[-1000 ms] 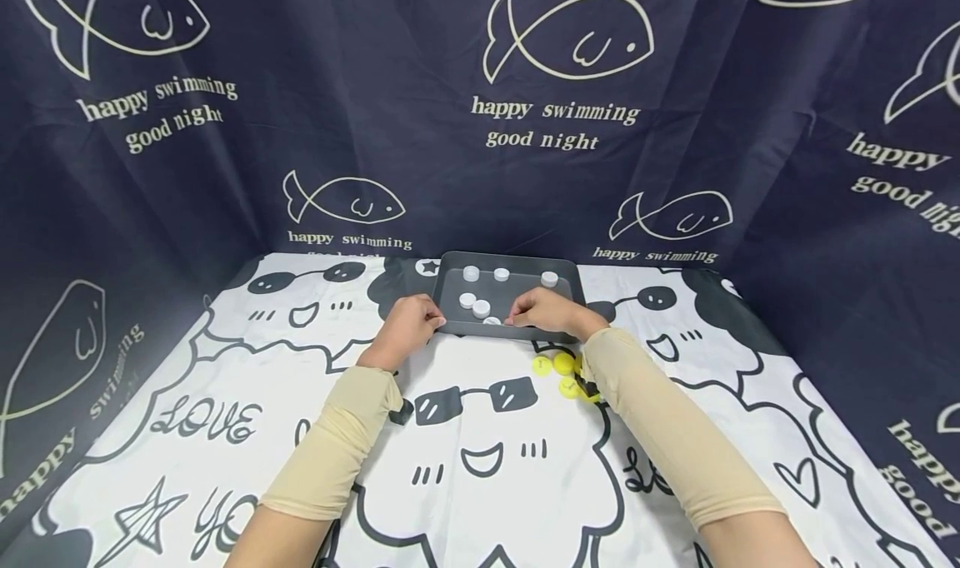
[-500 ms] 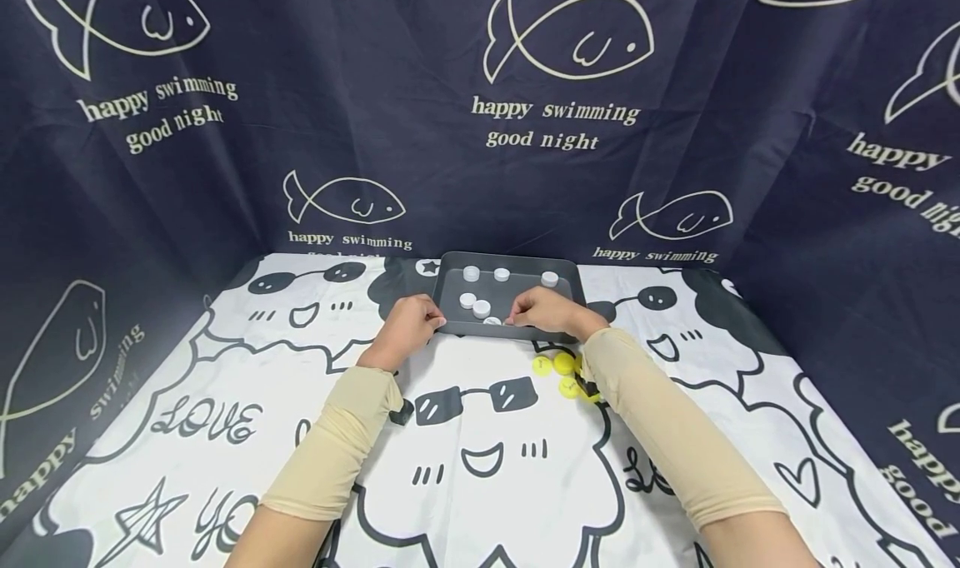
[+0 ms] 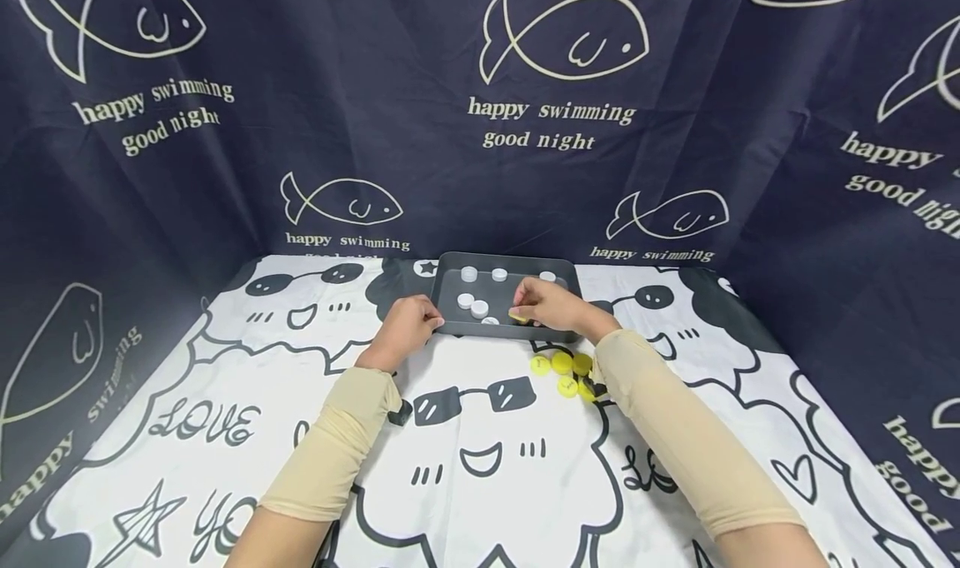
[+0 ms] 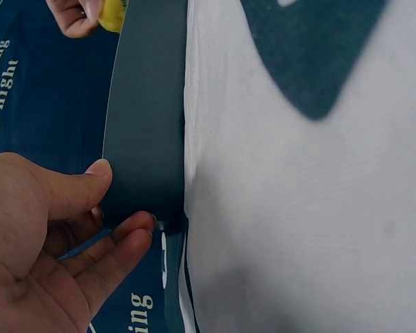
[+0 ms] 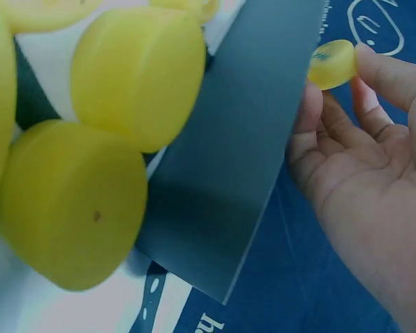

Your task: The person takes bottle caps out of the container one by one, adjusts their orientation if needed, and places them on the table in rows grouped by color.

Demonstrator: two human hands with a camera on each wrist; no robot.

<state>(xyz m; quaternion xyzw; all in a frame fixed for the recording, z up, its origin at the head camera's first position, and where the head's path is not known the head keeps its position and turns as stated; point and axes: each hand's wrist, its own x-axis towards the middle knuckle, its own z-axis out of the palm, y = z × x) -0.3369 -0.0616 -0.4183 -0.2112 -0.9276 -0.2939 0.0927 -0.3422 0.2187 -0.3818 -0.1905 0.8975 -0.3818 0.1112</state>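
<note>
A dark grey rectangular tray (image 3: 508, 263) stands at the back of the table, with several white bottle caps (image 3: 478, 308) in it. Its front left corner is held by my left hand (image 3: 408, 326); in the left wrist view the thumb lies at the rim and the fingers at the corner. Over the tray's front right part, my right hand (image 3: 555, 306) pinches a yellow bottle cap (image 5: 333, 64) between thumb and fingers. In the head view only a sliver of that cap shows.
Several more yellow bottle caps (image 3: 567, 386) lie loose on the cloth (image 3: 480, 501) just in front of the tray, beside my right forearm. The cloth is white with black cartoon prints. A dark blue curtain (image 3: 420, 118) hangs close behind the tray.
My right hand has risen slightly from the tray's front side and shifted right, and a yellow bottle cap now shows at its fingertips. My left hand keeps its hold on the corner.
</note>
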